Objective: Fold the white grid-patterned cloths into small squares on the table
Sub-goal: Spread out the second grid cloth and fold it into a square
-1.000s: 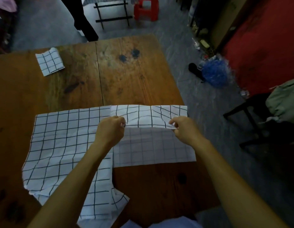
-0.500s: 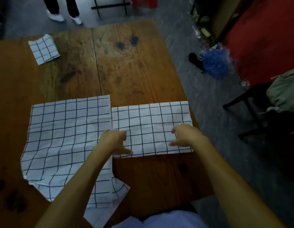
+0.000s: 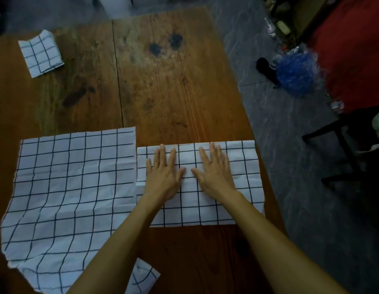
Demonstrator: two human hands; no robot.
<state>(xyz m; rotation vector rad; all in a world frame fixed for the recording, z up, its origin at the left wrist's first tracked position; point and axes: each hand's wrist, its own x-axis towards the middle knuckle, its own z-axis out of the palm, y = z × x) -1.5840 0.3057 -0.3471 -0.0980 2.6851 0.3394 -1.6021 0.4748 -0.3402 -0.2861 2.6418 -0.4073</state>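
A white grid-patterned cloth folded in half (image 3: 243, 179) lies as a wide rectangle near the table's right edge. My left hand (image 3: 164, 174) and my right hand (image 3: 214, 171) press flat on its middle, fingers straight, thumbs nearly meeting. To the left a larger unfolded grid cloth (image 3: 69, 198) is spread out, its near edge rumpled and partly under my left forearm. A small folded square of the same cloth (image 3: 41, 54) sits at the far left of the table.
The wooden table (image 3: 163, 92) has dark stains and a seam down its middle. Its right edge runs just beside the folded cloth. On the floor to the right are a blue tuft (image 3: 294, 73), a dark chair (image 3: 350, 149) and a red surface (image 3: 354, 45).
The far edge of the right cloth was brought over toward me and laid down, halving it. Both hands then let go and moved up to press flat on its middle.
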